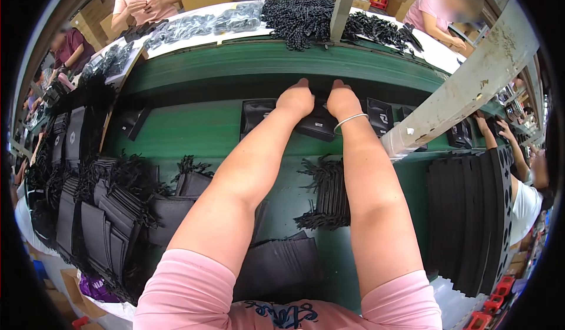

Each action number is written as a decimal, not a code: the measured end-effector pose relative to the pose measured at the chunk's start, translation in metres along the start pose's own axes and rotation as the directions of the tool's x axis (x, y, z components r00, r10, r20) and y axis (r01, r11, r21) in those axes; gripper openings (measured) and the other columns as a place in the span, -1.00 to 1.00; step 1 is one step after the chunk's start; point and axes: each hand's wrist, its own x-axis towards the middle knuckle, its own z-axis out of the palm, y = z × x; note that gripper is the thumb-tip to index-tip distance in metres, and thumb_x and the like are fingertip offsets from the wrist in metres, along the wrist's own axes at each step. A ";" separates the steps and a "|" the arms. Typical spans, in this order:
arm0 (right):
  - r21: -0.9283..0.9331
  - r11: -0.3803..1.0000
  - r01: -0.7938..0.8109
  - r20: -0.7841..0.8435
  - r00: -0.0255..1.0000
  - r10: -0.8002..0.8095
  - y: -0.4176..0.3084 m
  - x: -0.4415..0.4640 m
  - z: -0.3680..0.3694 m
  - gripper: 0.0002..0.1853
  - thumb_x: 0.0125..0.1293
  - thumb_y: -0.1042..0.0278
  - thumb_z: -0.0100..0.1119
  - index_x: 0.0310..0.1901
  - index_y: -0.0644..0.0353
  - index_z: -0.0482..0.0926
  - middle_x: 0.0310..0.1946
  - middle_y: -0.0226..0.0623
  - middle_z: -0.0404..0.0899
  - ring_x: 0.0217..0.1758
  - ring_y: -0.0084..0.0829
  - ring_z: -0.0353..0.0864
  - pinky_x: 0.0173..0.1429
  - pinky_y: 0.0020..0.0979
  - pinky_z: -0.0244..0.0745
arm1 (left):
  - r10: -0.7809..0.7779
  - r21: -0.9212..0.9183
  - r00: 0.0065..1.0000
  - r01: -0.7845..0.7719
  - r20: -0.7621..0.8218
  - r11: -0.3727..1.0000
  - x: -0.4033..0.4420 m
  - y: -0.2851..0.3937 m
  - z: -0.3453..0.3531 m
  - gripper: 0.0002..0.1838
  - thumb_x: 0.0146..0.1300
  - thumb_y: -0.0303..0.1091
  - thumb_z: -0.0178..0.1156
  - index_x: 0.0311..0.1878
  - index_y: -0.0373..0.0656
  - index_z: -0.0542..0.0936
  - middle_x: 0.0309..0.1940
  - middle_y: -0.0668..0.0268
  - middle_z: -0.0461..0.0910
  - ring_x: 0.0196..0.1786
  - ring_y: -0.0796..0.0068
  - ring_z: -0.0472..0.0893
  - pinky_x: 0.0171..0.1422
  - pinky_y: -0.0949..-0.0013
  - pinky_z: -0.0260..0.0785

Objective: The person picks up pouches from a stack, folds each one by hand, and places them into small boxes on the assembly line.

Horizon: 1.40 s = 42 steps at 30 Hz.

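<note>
Both my arms reach forward over the green conveyor belt (194,127). My left hand (296,99) is closed at the upper left of a black pouch (318,127). On the pouch's other side, my right hand (344,99), with a bangle at the wrist, is closed too. The fingertips of both hands are mostly hidden from this angle. A black pouch with a pale logo (257,112) lies just left of my left hand. Right of my right hand, another logo pouch (380,117) rests on the belt.
Piles of black drawstring pouches (106,230) crowd the left side. A corded stack (331,195) and a flat black stack (285,265) lie nearer. Long black strips (462,218) stand at right, below a slanted metal post (459,95). Co-workers sit across and at both sides.
</note>
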 end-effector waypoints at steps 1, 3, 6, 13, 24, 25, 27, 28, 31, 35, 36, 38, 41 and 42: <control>-0.021 1.000 -0.015 -0.025 1.000 0.015 -0.001 -0.005 -0.001 -0.65 0.27 0.43 -0.02 0.10 0.20 0.43 -0.01 -0.05 0.51 0.05 -0.03 0.55 0.05 -0.12 0.49 | 0.006 -0.066 1.000 -0.007 -0.019 0.998 -0.006 0.001 0.001 -0.53 0.27 -0.11 0.06 0.09 -0.28 0.42 -0.02 0.00 0.59 0.00 -0.04 0.59 0.09 0.10 0.43; -0.197 0.980 0.027 -0.167 0.984 -0.061 -0.012 -0.018 -0.004 -0.66 0.29 0.40 -0.04 0.09 0.23 0.43 0.06 -0.06 0.47 0.08 -0.05 0.50 0.04 -0.13 0.46 | 0.054 -0.146 0.988 -0.076 -0.146 0.986 -0.014 0.002 -0.005 -0.53 0.26 -0.13 0.06 0.11 -0.29 0.42 0.02 -0.03 0.57 0.03 -0.07 0.57 0.12 0.11 0.41; -0.415 0.887 0.201 -0.370 0.853 -0.367 -0.027 -0.047 -0.018 -0.64 0.26 0.35 -0.01 0.07 0.25 0.45 0.09 -0.08 0.45 0.08 -0.09 0.47 0.02 -0.16 0.44 | 0.140 -0.179 0.939 -0.203 -0.313 0.963 -0.056 0.004 -0.037 -0.53 0.25 -0.20 0.09 0.15 -0.28 0.43 0.02 -0.01 0.56 0.02 -0.01 0.56 0.12 0.15 0.41; 0.531 0.382 0.756 -0.247 0.570 -0.783 -0.089 -0.135 0.021 -0.63 0.20 0.28 0.11 0.04 0.17 0.54 0.04 -0.22 0.53 0.08 -0.20 0.49 0.10 -0.28 0.42 | 0.589 -0.019 0.721 -0.638 -0.366 0.770 -0.232 -0.021 -0.102 -0.61 0.10 -0.47 0.19 0.05 -0.24 0.50 0.03 0.10 0.52 0.03 0.11 0.51 0.13 0.19 0.37; 0.524 0.341 0.780 -0.193 0.499 -0.845 -0.134 -0.210 0.006 -0.76 0.24 0.43 0.10 -0.06 0.19 0.59 -0.02 -0.31 0.59 -0.02 -0.28 0.57 0.08 -0.39 0.47 | 0.626 -0.643 0.778 -0.508 -0.056 0.573 -0.406 0.056 -0.013 -0.71 0.26 -0.34 0.21 0.01 -0.22 0.49 -0.11 0.21 0.46 -0.11 0.23 0.48 -0.01 0.32 0.35; 0.506 0.326 0.799 -0.178 0.466 -0.867 -0.119 -0.217 -0.001 -0.76 0.25 0.44 0.10 -0.06 0.18 0.59 -0.02 -0.31 0.59 -0.03 -0.30 0.57 0.06 -0.40 0.47 | 0.657 -0.697 0.754 -0.483 -0.024 0.529 -0.412 0.062 -0.013 -0.72 0.27 -0.34 0.21 -0.01 -0.22 0.49 -0.13 0.22 0.46 -0.13 0.25 0.47 -0.03 0.32 0.35; 0.463 0.295 0.836 -0.141 0.398 -0.906 -0.089 -0.230 -0.013 -0.77 0.26 0.47 0.10 -0.05 0.17 0.58 -0.03 -0.32 0.58 -0.04 -0.33 0.57 0.02 -0.41 0.47 | 0.721 -0.794 0.693 -0.422 0.029 0.438 -0.420 0.073 -0.009 -0.75 0.29 -0.33 0.20 -0.03 -0.22 0.49 -0.16 0.22 0.46 -0.16 0.28 0.47 -0.05 0.33 0.35; 0.450 0.320 0.834 -0.142 0.420 -0.896 -0.078 -0.236 -0.015 -0.77 0.26 0.47 0.10 -0.05 0.17 0.58 -0.03 -0.32 0.58 -0.04 -0.33 0.57 0.02 -0.41 0.47 | 0.739 -0.802 0.673 -0.422 0.035 0.423 -0.420 0.077 -0.007 -0.75 0.29 -0.33 0.20 -0.03 -0.22 0.49 -0.16 0.22 0.46 -0.16 0.28 0.47 -0.05 0.33 0.35; 0.506 0.415 0.756 -0.052 0.507 -0.860 -0.053 -0.252 -0.020 -0.78 0.25 0.48 0.11 -0.08 0.16 0.59 -0.06 -0.36 0.59 -0.08 -0.32 0.57 -0.04 -0.40 0.48 | 0.749 -0.826 0.517 -0.131 0.415 0.548 -0.408 0.089 -0.007 -0.80 0.32 -0.32 0.17 -0.09 -0.20 0.47 -0.24 0.26 0.48 -0.24 0.37 0.46 -0.12 0.37 0.35; 0.419 0.389 0.820 -0.109 0.471 -0.876 -0.032 -0.256 -0.014 -0.79 0.21 0.49 0.12 -0.10 0.15 0.59 -0.10 -0.39 0.60 -0.12 -0.33 0.56 -0.04 -0.39 0.47 | 0.712 -0.816 0.445 0.081 0.544 0.572 -0.405 0.111 -0.007 -0.86 0.33 -0.32 0.15 -0.22 -0.16 0.43 -0.38 0.34 0.50 -0.37 0.52 0.43 -0.25 0.44 0.34; 0.368 0.351 0.861 -0.146 0.427 -0.893 -0.029 -0.257 -0.009 -0.79 0.20 0.49 0.12 -0.11 0.14 0.59 -0.12 -0.41 0.60 -0.13 -0.33 0.56 -0.03 -0.38 0.46 | 0.712 -0.871 0.518 0.158 0.475 0.466 -0.404 0.117 -0.003 -0.86 0.33 -0.32 0.15 -0.25 -0.15 0.43 -0.41 0.36 0.49 -0.40 0.54 0.42 -0.29 0.47 0.33; 0.309 0.314 0.898 -0.191 0.382 -0.904 -0.025 -0.254 -0.004 -0.79 0.19 0.49 0.13 -0.12 0.13 0.60 -0.13 -0.42 0.60 -0.14 -0.33 0.56 -0.02 -0.38 0.45 | 0.649 -0.883 0.616 0.189 0.447 0.429 -0.399 0.128 -0.006 -0.85 0.33 -0.32 0.13 -0.30 -0.14 0.42 -0.44 0.39 0.48 -0.42 0.59 0.40 -0.33 0.53 0.30; 0.024 0.257 0.966 -0.328 0.250 -0.911 -0.018 -0.245 -0.002 -0.78 0.13 0.48 0.15 -0.16 0.10 0.60 -0.16 -0.44 0.60 -0.15 -0.34 0.56 0.04 -0.37 0.41 | 0.542 -0.836 0.693 0.164 0.475 0.523 -0.373 0.138 0.007 -0.86 0.33 -0.33 0.12 -0.32 -0.13 0.41 -0.44 0.41 0.47 -0.42 0.63 0.39 -0.34 0.56 0.28; -0.077 0.228 0.971 -0.361 0.187 -0.914 -0.018 -0.244 -0.003 -0.78 0.11 0.48 0.16 -0.17 0.09 0.60 -0.18 -0.44 0.61 -0.16 -0.35 0.56 0.06 -0.36 0.40 | 0.475 -0.826 0.755 0.153 0.452 0.543 -0.363 0.136 0.018 -0.86 0.32 -0.33 0.12 -0.32 -0.12 0.41 -0.44 0.42 0.46 -0.42 0.64 0.38 -0.35 0.57 0.27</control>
